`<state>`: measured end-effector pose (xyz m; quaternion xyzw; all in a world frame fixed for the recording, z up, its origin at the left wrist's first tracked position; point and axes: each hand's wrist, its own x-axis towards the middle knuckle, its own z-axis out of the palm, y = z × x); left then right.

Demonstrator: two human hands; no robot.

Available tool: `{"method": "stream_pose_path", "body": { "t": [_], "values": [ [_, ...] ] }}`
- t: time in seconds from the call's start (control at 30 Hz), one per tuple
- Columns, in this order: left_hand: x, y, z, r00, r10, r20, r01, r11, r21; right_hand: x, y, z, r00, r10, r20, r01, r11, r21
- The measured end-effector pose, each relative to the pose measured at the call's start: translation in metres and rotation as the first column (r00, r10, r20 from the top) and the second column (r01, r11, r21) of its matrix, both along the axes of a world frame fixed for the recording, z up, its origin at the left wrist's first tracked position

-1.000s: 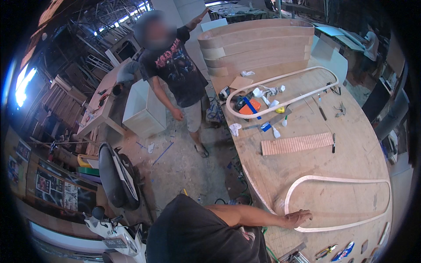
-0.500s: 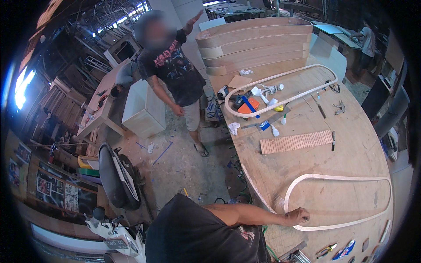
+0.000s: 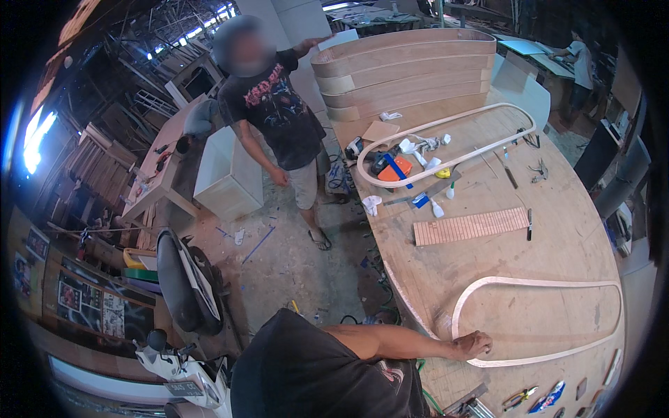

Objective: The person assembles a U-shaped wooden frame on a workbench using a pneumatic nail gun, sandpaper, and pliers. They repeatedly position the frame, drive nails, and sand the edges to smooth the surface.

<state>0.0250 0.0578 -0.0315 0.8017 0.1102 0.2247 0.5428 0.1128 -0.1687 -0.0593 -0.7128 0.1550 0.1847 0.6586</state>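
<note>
My left hand (image 3: 474, 345) lies over the near-left bend of a pale oblong wooden hoop (image 3: 550, 281) flat on the workbench. Its fingers are curled and closed at the hoop, covering that corner. My left arm (image 3: 397, 343) reaches across the bench edge from a dark sleeve. My right hand is out of view. Beyond the hoop lies a slotted wooden strip (image 3: 470, 226), with a dark pen-like tool (image 3: 529, 224) at its end.
A second hoop (image 3: 446, 115) surrounds an orange-and-blue tool (image 3: 395, 169) and white scraps. Stacked bent-wood rings (image 3: 408, 70) stand at the far end. Pliers (image 3: 520, 397) lie near me. A person (image 3: 275, 115) stands left of the workbench (image 3: 557, 244); a motorbike (image 3: 188, 279) is further left.
The standing person's raised arm has come down toward the stacked rings. My left hand and the hoop under it stay in place.
</note>
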Motion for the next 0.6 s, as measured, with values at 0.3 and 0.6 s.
{"method": "stream_pose_path", "body": {
  "t": [0.3,0.6],
  "values": [
    [-0.0036,-0.0007,0.0033,0.997,-0.026,-0.079,0.025,1.0,-0.005,-0.0007,-0.0019,0.0,1.0,0.007,-0.003,-0.007,1.0,-0.013],
    [-0.0009,-0.0029,0.0038,0.999,0.016,-0.046,-0.014,0.999,0.042,-0.0026,-0.0041,0.0005,1.0,0.004,0.0,-0.004,1.0,-0.02]
  ]
}}
